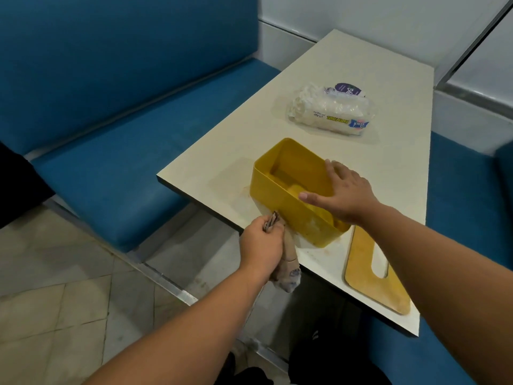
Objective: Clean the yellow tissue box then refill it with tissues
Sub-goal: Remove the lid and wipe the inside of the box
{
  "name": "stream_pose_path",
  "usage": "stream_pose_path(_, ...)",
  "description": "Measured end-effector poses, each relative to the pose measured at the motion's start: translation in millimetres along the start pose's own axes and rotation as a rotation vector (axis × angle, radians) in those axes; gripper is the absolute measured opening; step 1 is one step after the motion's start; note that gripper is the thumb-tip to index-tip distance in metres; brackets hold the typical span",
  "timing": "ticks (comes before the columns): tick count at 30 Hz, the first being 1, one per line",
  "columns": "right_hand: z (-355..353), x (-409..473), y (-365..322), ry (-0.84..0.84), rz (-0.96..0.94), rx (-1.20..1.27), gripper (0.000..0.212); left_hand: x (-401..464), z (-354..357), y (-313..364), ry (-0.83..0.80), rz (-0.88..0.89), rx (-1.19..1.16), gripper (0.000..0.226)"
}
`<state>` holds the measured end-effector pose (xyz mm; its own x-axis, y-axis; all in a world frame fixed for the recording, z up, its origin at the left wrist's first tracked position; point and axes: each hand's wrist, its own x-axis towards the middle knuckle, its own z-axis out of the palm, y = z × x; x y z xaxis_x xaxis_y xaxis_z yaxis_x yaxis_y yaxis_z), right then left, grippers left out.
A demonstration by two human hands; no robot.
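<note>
The yellow tissue box [280, 179] stands open-topped near the front corner of the cream table [388, 134], with nothing inside it. My right hand [342, 194] lies over the box's near right rim with spread fingers. My left hand [261, 245] grips a crumpled brownish cloth [288, 262] against the box's near outer wall; the cloth's tail hangs below the table edge. The box's yellow lid [366, 279], with a slot cut in it, lies flat on the table to the right of the box. A plastic pack of paper towels [330, 109] lies further back on the table.
A blue padded bench [125, 151] runs along the left of the table, and another blue seat [466, 195] is on the right. White wall panels stand behind. Tiled floor [55, 287] shows at lower left.
</note>
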<state>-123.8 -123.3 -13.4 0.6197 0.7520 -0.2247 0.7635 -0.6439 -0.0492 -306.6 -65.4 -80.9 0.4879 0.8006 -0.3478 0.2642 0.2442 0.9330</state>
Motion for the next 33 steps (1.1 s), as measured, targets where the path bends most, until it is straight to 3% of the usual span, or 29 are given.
stream_pose_path(7,5.9,5.1,-2.8,0.061,0.023,-0.038,0.134,-14.4,21.2,34.9,0.066,0.093,-0.171,0.009)
stream_pose_path(12,4.9,4.7,-1.8,0.055,0.027,-0.028,0.134,-43.8,48.3,25.7,-0.074,0.056,-0.140,0.009)
stream_pose_path(17,6.4,3.3,-4.2,0.072,0.027,-0.039,0.134,-31.0,42.9,33.9,0.064,0.081,-0.182,0.006)
stream_pose_path(22,7.4,2.4,-4.2,0.091,0.020,-0.037,0.132,-51.1,55.5,27.6,-0.101,0.077,-0.165,0.013)
stream_pose_path(26,8.7,3.2,-2.4,0.095,0.021,-0.031,0.132,-48.1,55.0,29.7,-0.028,0.104,-0.200,0.012)
stream_pose_path(30,8.3,2.6,-3.2,0.092,0.016,-0.033,0.131,-59.5,58.7,26.4,-0.115,0.167,-0.123,0.017)
stream_pose_path(33,8.2,2.0,-3.6,0.091,0.017,-0.030,0.131,-52.7,58.5,22.6,-0.040,0.257,-0.116,0.017)
